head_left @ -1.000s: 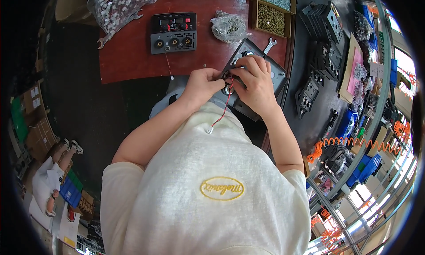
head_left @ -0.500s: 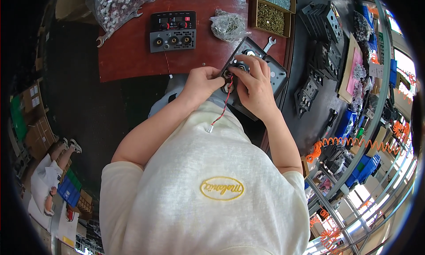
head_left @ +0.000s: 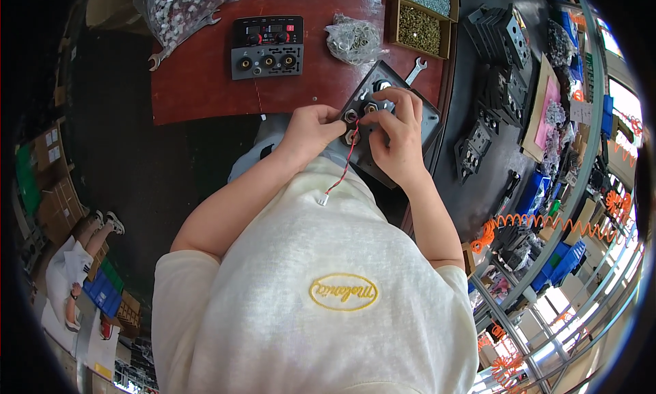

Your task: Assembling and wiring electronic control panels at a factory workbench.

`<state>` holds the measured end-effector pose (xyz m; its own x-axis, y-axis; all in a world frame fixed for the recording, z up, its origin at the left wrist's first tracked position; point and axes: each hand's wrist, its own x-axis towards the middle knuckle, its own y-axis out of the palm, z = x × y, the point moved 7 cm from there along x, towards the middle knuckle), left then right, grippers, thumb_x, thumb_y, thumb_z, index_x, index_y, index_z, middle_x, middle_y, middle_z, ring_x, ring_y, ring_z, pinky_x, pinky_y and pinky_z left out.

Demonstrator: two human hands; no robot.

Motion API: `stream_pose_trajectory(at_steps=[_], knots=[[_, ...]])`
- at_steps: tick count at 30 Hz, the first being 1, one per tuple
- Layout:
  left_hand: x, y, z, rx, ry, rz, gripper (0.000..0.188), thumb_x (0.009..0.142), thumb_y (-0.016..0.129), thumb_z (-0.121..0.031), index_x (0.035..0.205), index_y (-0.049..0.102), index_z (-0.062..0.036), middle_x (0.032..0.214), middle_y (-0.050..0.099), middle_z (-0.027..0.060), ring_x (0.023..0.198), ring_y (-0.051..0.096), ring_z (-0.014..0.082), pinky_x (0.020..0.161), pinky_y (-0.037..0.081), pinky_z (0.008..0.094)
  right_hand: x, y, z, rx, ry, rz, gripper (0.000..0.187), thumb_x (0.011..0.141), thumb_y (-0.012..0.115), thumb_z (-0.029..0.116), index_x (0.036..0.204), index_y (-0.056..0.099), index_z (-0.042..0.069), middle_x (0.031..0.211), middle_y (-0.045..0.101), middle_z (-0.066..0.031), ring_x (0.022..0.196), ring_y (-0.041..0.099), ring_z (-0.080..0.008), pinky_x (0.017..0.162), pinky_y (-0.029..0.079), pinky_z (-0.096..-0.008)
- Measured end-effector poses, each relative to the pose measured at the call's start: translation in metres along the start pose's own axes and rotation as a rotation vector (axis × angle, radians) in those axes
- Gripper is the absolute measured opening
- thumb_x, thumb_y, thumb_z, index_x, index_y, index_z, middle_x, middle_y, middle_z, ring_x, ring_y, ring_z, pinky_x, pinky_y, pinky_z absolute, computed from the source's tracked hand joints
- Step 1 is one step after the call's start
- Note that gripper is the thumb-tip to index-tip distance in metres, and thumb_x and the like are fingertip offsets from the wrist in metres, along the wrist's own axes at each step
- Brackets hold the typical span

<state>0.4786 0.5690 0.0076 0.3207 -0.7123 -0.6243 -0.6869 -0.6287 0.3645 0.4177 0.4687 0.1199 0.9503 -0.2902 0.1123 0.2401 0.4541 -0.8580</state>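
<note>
Right hand (head_left: 398, 136) has opened up a bit since half a second ago: its upper fingers lift off to the right, so more of the round sockets (head_left: 351, 137) show; the left hand (head_left: 311, 129) has barely budged.

Going left to right: up and left of the left fingers, a black-and-grey control unit (head_left: 267, 49) sits on the red counter (head_left: 198, 97). Left thumb and index are close together at the left edge of the grey panel (head_left: 369, 159), but whether they're pinching the edge or something small, can't tell. Just right of those fingertips is the top end of a red twisted wire (head_left: 350, 160). Its long axis runs back toward the person, drifting left, with the white plug (head_left: 323, 199) pointing at the shirt.

The panel itself lies between and under both sets of fingers, nut side up, one corner pointing away; the socket row slants from far right to near left. Right fingers are spread, one tip beside the wire's top, another over the upper sockets; can't tell if the thumb pinches anything. Beyond them lies a spanner (head_left: 415, 71).

My read: it's fiddly hand work around the wire's socket. Next move probably calls for a steady left hold and light right fingertips, no tugging on the wire.
</note>
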Motion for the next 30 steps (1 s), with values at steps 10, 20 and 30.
stream_pose_trajectory(at_steps=[10, 20, 30], knots=[[0.002, 0.002, -0.001, 0.053, -0.034, 0.049, 0.019, 0.082, 0.061, -0.002, 0.099, 0.062, 0.0055, 0.089, 0.066, 0.0076, 0.079, 0.061, 0.0098, 0.072, 0.048, 0.0225, 0.006, 0.008, -0.008, 0.041, -0.021, 0.048, 0.028, 0.063, 0.072, 0.005, 0.090, 0.066, 0.009, 0.105, 0.055, -0.0039, 0.108, 0.047, -0.0268, 0.088, 0.037, -0.0402], [0.002, -0.001, 0.004, 0.028, -0.027, 0.037, 0.018, 0.081, 0.061, -0.001, 0.098, 0.062, 0.0051, 0.089, 0.066, 0.0070, 0.078, 0.060, 0.0092, 0.071, 0.047, 0.0218, 0.010, 0.007, -0.006, 0.043, -0.037, 0.056, 0.026, 0.064, 0.072, 0.007, 0.089, 0.066, 0.010, 0.105, 0.055, -0.0017, 0.106, 0.048, -0.0250, 0.088, 0.037, -0.0400], [0.000, -0.004, 0.003, 0.101, -0.018, 0.036, 0.019, 0.081, 0.061, -0.004, 0.098, 0.062, 0.0052, 0.087, 0.065, 0.0067, 0.078, 0.060, 0.0088, 0.070, 0.047, 0.0210, 0.011, 0.008, -0.005, -0.009, -0.021, 0.085, 0.023, 0.064, 0.072, 0.010, 0.086, 0.066, 0.009, 0.103, 0.056, -0.0004, 0.106, 0.049, -0.0223, 0.089, 0.037, -0.0371]])
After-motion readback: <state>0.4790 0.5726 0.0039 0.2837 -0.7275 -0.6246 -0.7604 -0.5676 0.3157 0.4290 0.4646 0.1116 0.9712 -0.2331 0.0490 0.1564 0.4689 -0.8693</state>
